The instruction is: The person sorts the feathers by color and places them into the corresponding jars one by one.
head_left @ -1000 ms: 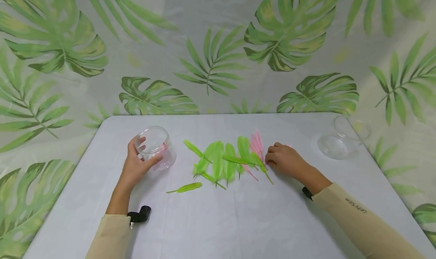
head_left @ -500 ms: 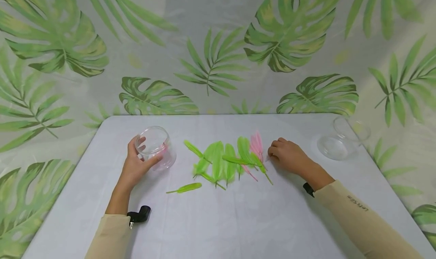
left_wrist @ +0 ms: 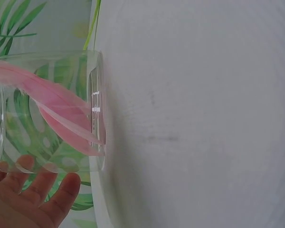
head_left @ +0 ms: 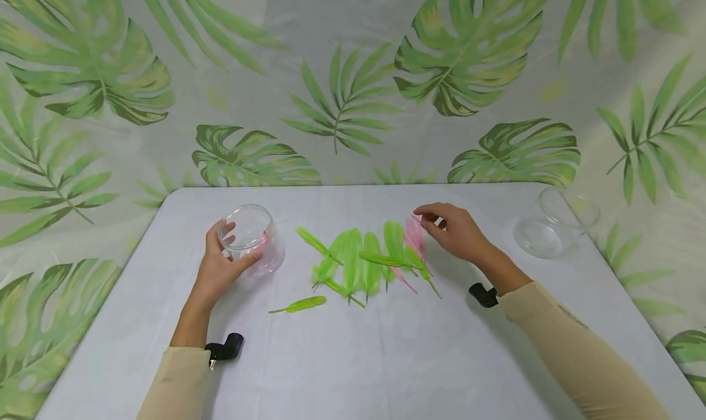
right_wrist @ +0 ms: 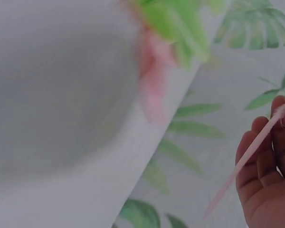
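My left hand [head_left: 220, 273] holds a clear glass jar [head_left: 248, 227] at the table's left, thumb at the near side and fingers round the far side. Pink feathers [left_wrist: 61, 104] lean inside that jar in the left wrist view. My right hand [head_left: 455, 230] is raised just right of the feather pile and pinches a slim pink feather [right_wrist: 242, 161], its shaft sloping down from the fingertips in the right wrist view. Beside that hand lie pink feathers [head_left: 415, 239]. Several green feathers [head_left: 353, 257] are spread across the table's middle, some overlapping.
A second clear glass jar [head_left: 543, 239] stands near the table's right edge. One green feather [head_left: 306, 304] lies apart, toward the front left of the pile. A leaf-patterned cloth [head_left: 353, 101] hangs behind the white table [head_left: 353, 358].
My right hand has lifted and moved slightly left and away from me, over the pink feathers, its fingers turning to show the pinch. The left hand and jar have stayed put.
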The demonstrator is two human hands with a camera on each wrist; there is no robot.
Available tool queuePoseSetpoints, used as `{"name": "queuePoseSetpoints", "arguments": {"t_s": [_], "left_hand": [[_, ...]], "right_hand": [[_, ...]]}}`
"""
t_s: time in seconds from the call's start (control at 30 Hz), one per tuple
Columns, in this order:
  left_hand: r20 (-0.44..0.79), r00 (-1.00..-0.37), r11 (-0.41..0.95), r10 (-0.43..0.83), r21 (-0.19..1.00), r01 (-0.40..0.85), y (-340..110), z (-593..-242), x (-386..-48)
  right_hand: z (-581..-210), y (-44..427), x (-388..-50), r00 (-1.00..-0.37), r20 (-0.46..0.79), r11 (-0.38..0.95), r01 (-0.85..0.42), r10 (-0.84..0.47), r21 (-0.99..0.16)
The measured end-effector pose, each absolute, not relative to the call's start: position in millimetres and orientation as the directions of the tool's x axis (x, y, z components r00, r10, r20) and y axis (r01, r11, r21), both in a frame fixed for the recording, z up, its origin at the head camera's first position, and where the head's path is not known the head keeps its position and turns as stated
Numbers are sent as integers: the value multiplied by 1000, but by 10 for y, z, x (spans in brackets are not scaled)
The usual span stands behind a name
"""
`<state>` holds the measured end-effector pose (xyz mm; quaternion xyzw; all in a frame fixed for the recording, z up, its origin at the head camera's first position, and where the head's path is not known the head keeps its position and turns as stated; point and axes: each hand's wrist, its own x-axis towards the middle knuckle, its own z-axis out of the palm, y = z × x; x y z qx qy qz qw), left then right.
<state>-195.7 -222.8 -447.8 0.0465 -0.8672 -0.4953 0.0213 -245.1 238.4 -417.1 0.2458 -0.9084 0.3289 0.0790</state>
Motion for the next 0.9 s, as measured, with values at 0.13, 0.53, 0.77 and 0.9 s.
{"name": "queuePoseSetpoints", "arguments": {"t_s": [0.13,0.53,0.77,0.9], "left_hand": [[-5,-995,508,-102,860,-56,-2236,-4492,-1966],[-4,-996,503,-87,863,-47,-2217,-4481,-2008],[-6,-995,496,-98,867,-53,-2227,-4483,-1985],[-3,-995,494,-100,868,-52,-2232,-4497,-1977]], "right_hand": [[-4092,2260,-2494,-895,259,592,-436,-363,-678],[-3879,1850,-2531,-951,174,374,-263,-256,-889],[-3857,1609,-2631,-951,192,226,-248,-242,-942],[-3829,1443,-2672,-951,181,126,-218,-250,-968]]}}
